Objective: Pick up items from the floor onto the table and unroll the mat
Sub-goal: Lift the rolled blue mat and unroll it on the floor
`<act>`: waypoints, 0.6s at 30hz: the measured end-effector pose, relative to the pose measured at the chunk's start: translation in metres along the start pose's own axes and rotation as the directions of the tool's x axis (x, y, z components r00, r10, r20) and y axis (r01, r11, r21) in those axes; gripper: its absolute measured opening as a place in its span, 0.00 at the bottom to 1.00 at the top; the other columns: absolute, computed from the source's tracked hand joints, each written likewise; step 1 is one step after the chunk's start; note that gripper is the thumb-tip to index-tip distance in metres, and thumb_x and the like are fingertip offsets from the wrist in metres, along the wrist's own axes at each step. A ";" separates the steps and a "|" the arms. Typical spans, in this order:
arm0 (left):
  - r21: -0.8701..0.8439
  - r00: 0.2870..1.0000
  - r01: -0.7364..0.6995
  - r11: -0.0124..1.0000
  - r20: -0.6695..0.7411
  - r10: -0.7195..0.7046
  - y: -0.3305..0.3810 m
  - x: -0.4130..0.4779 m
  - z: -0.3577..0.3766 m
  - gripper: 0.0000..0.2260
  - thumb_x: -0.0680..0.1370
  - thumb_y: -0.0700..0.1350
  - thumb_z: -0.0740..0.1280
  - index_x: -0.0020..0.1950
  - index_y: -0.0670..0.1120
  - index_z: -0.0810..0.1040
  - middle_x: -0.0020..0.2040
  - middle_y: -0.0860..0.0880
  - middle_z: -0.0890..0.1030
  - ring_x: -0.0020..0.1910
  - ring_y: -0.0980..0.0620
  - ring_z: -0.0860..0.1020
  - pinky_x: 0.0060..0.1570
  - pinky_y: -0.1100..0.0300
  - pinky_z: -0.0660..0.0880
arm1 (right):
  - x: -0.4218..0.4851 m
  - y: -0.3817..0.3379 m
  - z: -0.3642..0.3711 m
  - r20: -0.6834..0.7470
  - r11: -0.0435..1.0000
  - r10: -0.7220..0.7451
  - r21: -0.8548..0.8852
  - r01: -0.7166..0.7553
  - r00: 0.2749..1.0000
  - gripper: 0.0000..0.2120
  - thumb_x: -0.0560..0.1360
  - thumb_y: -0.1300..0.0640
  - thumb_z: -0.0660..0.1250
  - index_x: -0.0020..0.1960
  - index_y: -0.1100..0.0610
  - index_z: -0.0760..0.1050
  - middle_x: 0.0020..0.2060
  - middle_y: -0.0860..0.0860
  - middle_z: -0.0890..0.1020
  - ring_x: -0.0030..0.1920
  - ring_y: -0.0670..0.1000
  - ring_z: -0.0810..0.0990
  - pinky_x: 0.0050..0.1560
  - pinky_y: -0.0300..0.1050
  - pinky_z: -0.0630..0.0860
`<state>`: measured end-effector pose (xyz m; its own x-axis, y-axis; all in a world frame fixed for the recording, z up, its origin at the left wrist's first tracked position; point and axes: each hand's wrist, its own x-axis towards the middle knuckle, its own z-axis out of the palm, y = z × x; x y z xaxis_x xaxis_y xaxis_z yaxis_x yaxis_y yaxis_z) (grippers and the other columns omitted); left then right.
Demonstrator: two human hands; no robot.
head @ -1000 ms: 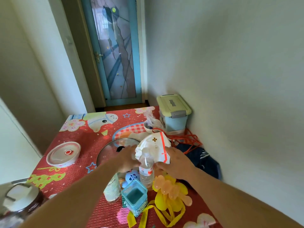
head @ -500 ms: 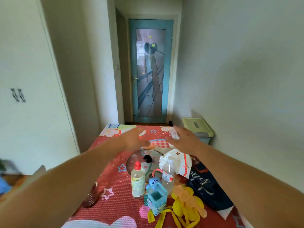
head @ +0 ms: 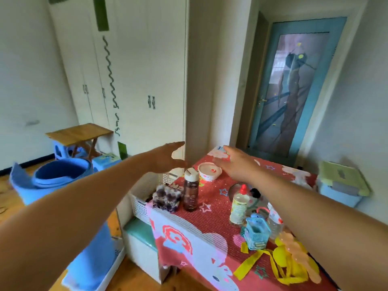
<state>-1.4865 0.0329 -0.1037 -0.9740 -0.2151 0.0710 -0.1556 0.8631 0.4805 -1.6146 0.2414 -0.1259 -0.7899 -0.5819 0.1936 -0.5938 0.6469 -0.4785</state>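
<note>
- While both arms reach forward, the left hand (head: 168, 157) and right hand (head: 235, 162) are spread wide and hold nothing, hovering over the far end of the table (head: 212, 215).
- Several items already stand on the table: a brown bottle (head: 190, 192), a lidded bowl (head: 209, 171), a glue bottle (head: 238, 204) and a small teal box (head: 257, 234) that looks hollow, contents unclear.
- The pick-up step seems near done; the blue mat (head: 60, 177) stands rolled on the floor at left, well apart.
- Next, likely turning left, grasping the roll and laying it out flat.
</note>
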 end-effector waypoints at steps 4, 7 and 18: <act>0.018 0.992 0.115 0.993 -0.045 -0.114 -0.047 -0.061 -0.037 0.34 0.74 0.55 0.66 0.74 0.54 0.52 0.74 0.45 0.60 0.71 0.44 0.63 0.67 0.54 0.61 | -0.001 -0.067 0.036 0.077 0.994 -0.100 0.052 0.096 0.992 0.42 0.67 0.28 0.58 0.75 0.48 0.55 0.74 0.50 0.62 0.71 0.53 0.64 0.63 0.46 0.63; 0.017 0.974 0.203 0.979 -0.106 -0.201 -0.096 -0.118 -0.067 0.34 0.73 0.54 0.67 0.74 0.54 0.53 0.74 0.45 0.62 0.70 0.43 0.65 0.65 0.53 0.63 | -0.001 -0.136 0.074 0.128 0.977 -0.207 0.071 0.199 0.970 0.40 0.71 0.31 0.59 0.75 0.50 0.54 0.75 0.51 0.58 0.73 0.53 0.60 0.68 0.47 0.59; 0.041 0.844 0.518 0.854 -0.184 -0.503 -0.300 -0.316 -0.179 0.39 0.68 0.61 0.68 0.74 0.55 0.54 0.75 0.49 0.59 0.72 0.48 0.61 0.69 0.53 0.59 | -0.018 -0.369 0.203 0.200 0.897 -0.440 0.154 0.415 0.876 0.40 0.70 0.32 0.60 0.75 0.49 0.54 0.75 0.50 0.60 0.72 0.53 0.62 0.62 0.44 0.62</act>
<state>-1.1031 -0.2394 -0.1140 -0.7137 -0.7001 -0.0207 -0.6443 0.6446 0.4116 -1.3505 -0.0871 -0.1264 -0.4000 -0.8924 0.2088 -0.8368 0.2627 -0.4803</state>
